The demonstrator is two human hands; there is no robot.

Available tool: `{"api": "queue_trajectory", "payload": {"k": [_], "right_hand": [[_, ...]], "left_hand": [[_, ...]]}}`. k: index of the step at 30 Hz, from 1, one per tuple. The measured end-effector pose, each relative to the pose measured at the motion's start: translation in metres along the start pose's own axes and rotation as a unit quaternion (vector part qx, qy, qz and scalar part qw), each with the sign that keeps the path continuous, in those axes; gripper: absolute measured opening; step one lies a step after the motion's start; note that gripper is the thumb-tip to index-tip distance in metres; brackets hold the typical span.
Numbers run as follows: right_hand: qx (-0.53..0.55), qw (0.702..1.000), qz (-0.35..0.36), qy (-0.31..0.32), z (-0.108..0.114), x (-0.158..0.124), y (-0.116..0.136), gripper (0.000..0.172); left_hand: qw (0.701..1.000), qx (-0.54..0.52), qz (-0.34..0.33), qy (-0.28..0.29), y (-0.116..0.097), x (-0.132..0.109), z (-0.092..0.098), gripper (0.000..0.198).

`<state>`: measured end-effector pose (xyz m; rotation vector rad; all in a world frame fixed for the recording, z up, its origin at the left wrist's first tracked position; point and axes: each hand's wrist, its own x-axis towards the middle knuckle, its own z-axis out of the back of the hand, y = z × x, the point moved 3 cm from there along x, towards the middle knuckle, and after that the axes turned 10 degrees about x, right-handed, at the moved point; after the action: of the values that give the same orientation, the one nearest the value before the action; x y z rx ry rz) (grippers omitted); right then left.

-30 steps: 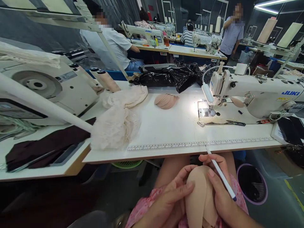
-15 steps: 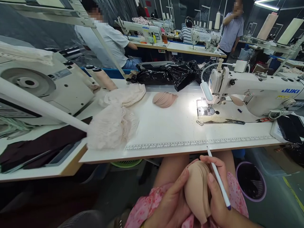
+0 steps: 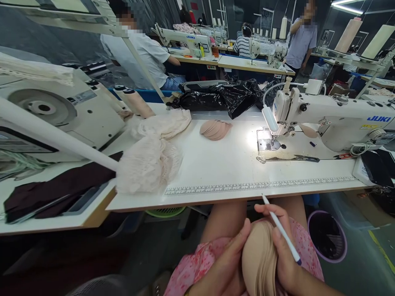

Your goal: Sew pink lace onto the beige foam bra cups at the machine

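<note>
Over my lap, a stack of beige bra cup pads rests between my two hands, its layered edges facing right. My left hand is closed round the stack's left side, thumb along the top cup. At the right side, my right hand steadies the stack with its fingers. A white pen with a dark end cap also lies in that hand, tip pointing up toward the table edge. On the white table, a fanned pile of pinkish-beige pads lies well beyond my hands.
A sewing machine with its lamp lit stands at the right, black tweezers before it. Cream lace fabric lies at left. A printed ruler runs along the front edge. A purple bin stands below right. Other people sit and stand behind.
The stack has turned and sunk slightly lower, with more layered edges showing. The pen tip has shifted a little left with my right hand. The view has moved slightly.
</note>
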<state>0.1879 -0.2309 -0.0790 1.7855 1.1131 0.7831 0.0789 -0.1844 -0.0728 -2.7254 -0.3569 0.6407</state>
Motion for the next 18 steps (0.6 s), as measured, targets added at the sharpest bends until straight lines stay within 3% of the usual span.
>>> {"api": "queue_trajectory", "payload": {"k": [6, 10, 15, 18], "right_hand": [[-0.027, 0.999, 0.014, -0.017, 0.011, 0.001, 0.002, 0.04], [-0.063, 0.997, 0.023, 0.045, 0.006, 0.0, 0.006, 0.042], [-0.134, 0.986, 0.074, 0.061, 0.001, -0.001, 0.016, 0.06], [-0.159, 0.979, 0.096, 0.082, 0.003, 0.001, 0.018, 0.074]], "left_hand": [[0.999, -0.029, -0.011, 0.009, -0.006, -0.002, 0.007, 0.072], [0.997, -0.069, -0.029, -0.001, -0.009, -0.002, 0.008, 0.073], [0.996, -0.065, -0.051, -0.033, -0.006, 0.001, 0.009, 0.068], [0.996, -0.055, -0.067, -0.012, -0.006, -0.001, 0.015, 0.072]]}}
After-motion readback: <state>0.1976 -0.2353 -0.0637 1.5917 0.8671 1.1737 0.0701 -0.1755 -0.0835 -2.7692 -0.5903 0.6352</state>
